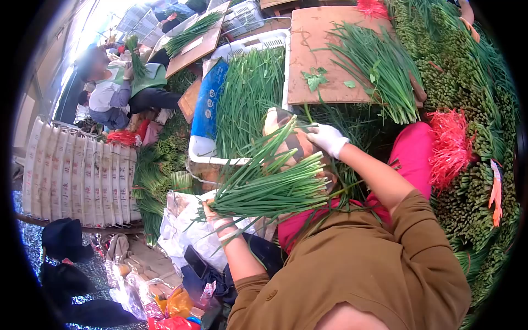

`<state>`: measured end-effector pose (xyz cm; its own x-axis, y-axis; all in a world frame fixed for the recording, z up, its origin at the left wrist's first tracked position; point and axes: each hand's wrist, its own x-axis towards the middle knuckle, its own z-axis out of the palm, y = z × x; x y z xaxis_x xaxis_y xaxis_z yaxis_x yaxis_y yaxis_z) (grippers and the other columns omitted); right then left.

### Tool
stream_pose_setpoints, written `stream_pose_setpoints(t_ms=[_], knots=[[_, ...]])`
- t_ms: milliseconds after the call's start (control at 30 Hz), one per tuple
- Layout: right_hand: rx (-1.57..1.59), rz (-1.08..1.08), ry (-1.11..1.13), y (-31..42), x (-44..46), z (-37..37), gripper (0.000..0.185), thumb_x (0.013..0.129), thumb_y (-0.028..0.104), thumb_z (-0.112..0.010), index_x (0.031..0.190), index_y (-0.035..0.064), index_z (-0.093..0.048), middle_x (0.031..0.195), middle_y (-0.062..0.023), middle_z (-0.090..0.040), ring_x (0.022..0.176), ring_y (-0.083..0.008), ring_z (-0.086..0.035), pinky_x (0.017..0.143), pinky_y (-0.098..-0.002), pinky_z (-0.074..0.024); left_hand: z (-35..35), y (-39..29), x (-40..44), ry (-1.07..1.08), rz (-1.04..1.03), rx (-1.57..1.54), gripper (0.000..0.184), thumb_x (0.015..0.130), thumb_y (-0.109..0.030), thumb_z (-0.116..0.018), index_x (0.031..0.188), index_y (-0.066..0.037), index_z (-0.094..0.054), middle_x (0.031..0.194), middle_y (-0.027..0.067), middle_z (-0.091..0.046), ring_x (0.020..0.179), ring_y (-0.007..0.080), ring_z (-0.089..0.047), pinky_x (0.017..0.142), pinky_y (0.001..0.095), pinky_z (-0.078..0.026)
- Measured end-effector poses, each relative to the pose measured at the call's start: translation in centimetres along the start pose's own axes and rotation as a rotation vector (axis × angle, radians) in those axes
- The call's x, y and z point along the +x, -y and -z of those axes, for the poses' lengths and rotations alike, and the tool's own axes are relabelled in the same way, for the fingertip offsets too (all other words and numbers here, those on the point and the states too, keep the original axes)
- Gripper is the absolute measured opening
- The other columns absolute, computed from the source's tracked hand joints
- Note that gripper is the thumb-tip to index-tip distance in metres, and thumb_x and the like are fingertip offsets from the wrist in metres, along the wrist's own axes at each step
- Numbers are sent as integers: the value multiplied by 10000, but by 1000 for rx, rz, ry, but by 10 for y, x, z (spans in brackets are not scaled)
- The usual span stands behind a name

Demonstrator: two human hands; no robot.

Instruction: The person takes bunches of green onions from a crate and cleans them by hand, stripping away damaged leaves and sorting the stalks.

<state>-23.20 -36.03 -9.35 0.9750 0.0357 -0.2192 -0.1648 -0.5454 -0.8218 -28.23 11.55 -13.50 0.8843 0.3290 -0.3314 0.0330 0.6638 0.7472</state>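
A thick bunch of garlic chives [275,190] lies across my lap, its pale cut ends pointing right. My left hand [213,212] is closed around the leafy end on the left, its fingers partly covered by the leaves. Higher up, my right hand [328,139] wears a white glove, fingers stretched left against a checked cloth [287,140]; it is apart from the bunch. Just beyond the cloth stands a white plastic crate [286,77] filled with loose chives [250,93], a blue printed sack [213,110] along its left side.
On a wooden board [313,49] rests a chive pile [379,66]. Stacked chive bundles [467,99] rise at my right, with red tying strips [450,148] beside my knee. White crates [82,170] stand at left. Another person [118,91] sits beyond, holding chives.
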Motion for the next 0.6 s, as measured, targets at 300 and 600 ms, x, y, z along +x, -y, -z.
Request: stream_pose_setpoints(t_ms=[300,600], knots=[[-315,-6,-69,-24,-38,98,389,879,378,-544,1027,43,-676,988,-191,-673,968,-351,-632,854,-398,-485,-20,2,-4,-97,20,6,446,935,-516,-380,797,-148,-593,855,55,-655,815,278,-610,761,496,-505],[-40,86,271,72,-17,60,297,856,368,-573,788,105,-695,706,-79,-666,676,-252,-634,659,-355,-485,-9,-13,-1,77,-11,-45,418,928,-538,-411,846,-170,-590,893,76,-659,866,305,-618,829,534,-491]])
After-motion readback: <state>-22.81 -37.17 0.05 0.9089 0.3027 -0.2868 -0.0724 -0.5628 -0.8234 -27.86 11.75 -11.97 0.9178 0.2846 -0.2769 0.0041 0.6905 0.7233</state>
